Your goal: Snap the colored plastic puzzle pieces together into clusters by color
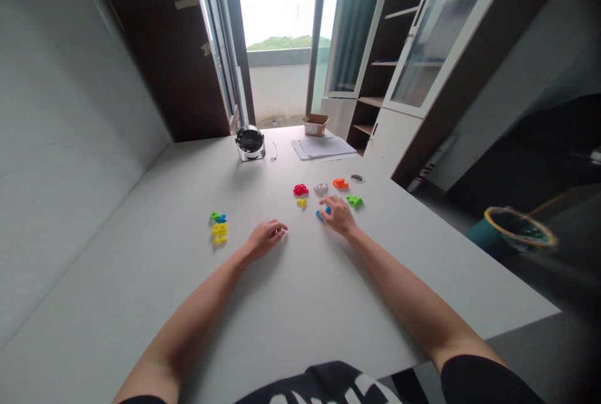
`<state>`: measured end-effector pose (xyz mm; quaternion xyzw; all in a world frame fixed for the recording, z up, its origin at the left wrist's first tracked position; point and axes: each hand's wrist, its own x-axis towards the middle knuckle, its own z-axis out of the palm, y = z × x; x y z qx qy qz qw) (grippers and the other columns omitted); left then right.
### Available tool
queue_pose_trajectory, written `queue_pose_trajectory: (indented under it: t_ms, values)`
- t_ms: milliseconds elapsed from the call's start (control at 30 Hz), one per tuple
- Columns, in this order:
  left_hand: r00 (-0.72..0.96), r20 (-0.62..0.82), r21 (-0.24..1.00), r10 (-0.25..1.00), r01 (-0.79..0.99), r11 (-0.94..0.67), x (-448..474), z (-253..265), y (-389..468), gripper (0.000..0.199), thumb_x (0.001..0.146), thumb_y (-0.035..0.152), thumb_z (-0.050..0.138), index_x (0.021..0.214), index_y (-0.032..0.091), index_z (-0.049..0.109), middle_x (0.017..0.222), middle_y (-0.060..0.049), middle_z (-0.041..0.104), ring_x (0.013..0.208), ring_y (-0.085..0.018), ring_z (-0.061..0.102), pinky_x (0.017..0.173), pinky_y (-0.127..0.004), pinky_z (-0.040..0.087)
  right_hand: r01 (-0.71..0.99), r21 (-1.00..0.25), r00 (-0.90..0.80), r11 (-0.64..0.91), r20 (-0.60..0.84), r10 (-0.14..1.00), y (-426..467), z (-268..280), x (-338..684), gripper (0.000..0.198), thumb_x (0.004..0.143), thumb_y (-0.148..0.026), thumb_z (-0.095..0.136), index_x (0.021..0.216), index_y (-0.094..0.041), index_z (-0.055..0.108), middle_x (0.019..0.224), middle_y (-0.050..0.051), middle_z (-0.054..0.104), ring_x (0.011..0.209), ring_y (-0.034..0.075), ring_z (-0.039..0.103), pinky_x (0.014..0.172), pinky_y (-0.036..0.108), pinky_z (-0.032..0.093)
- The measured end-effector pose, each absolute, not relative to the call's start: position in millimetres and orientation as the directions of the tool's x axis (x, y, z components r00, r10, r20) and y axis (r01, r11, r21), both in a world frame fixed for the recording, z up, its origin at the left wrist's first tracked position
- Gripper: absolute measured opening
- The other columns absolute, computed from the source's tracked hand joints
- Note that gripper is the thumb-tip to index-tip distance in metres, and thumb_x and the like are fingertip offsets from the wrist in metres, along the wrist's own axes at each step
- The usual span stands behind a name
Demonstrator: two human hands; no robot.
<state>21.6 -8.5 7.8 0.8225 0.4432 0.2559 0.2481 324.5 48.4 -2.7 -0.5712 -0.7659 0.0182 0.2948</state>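
My left hand (266, 238) rests on the white table (178, 279) with its fingers loosely stretched out and nothing seen in them. My right hand (339, 216) reaches over some small blue plastic pieces (320, 214), its fingers apart and partly covering them. Just beyond it lie little piles of plastic pieces: red (300, 190), yellow (301, 202), whitish (321, 188), orange (340, 183) and green (355, 201). Left of my left hand, a short column holds a green piece (215, 216), a blue piece (220, 219) and yellow pieces (219, 229). Their exact shapes are too small to make out.
At the far side stand a round black device on a metal stand (250, 143), papers (323, 148) and a small open cardboard box (315, 125). A cable hole (357, 178) sits near the right edge. A bin (519, 228) stands on the floor at right.
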Motion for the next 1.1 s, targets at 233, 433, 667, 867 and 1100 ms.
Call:
queue_pose_trajectory:
  t_ms: [233,433,667,867,1100]
  values:
    - [0.483,0.206,0.636,0.851,0.594,-0.492,23,10,-9,0.027,0.093,0.030,0.051,0.107,0.023,0.072,0.095,-0.003,0.066,0.074,-0.013,0.057,0.072,-0.024,0.044,0.840,-0.351,-0.276,0.413,0.378,0.884,50,5,347,0.027,0.088,-0.037,0.064,0.112,-0.024,0.066,0.115,0.007,0.064,0.100,0.022,0.061,0.089,0.033,0.046]
    - [0.488,0.193,0.625,0.851,0.608,-0.490,22,13,-9,0.028,0.092,0.029,0.051,0.108,0.022,0.073,0.094,-0.004,0.066,0.073,-0.013,0.056,0.069,-0.023,0.044,0.800,-0.371,-0.338,0.472,0.371,0.865,54,0,352,0.024,0.089,-0.040,0.063,0.107,-0.026,0.068,0.111,0.006,0.066,0.095,0.021,0.064,0.087,0.033,0.050]
    - [0.473,0.208,0.644,0.856,0.592,-0.483,22,10,-9,0.026,0.092,0.029,0.052,0.107,0.022,0.073,0.094,-0.004,0.066,0.076,-0.014,0.058,0.074,-0.024,0.046,0.689,-0.371,-0.478,0.623,0.413,0.775,57,-7,350,0.029,0.082,-0.024,0.068,0.110,-0.024,0.070,0.117,0.009,0.066,0.108,0.025,0.062,0.094,0.038,0.050]
    - [0.485,0.216,0.641,0.848,0.584,-0.498,22,10,-9,0.027,0.093,0.029,0.051,0.108,0.022,0.072,0.093,-0.003,0.066,0.073,-0.013,0.057,0.072,-0.024,0.045,0.712,-0.362,-0.454,0.601,0.414,0.789,57,-15,349,0.029,0.085,-0.023,0.065,0.114,-0.024,0.067,0.112,0.008,0.068,0.103,0.024,0.062,0.093,0.037,0.051]
    - [0.490,0.204,0.638,0.847,0.590,-0.495,23,10,-8,0.027,0.093,0.029,0.050,0.107,0.021,0.072,0.092,-0.004,0.065,0.071,-0.013,0.055,0.068,-0.024,0.043,0.769,-0.327,-0.398,0.549,0.426,0.812,57,-14,352,0.030,0.086,-0.032,0.067,0.116,-0.025,0.064,0.109,0.008,0.066,0.101,0.024,0.061,0.089,0.037,0.051]
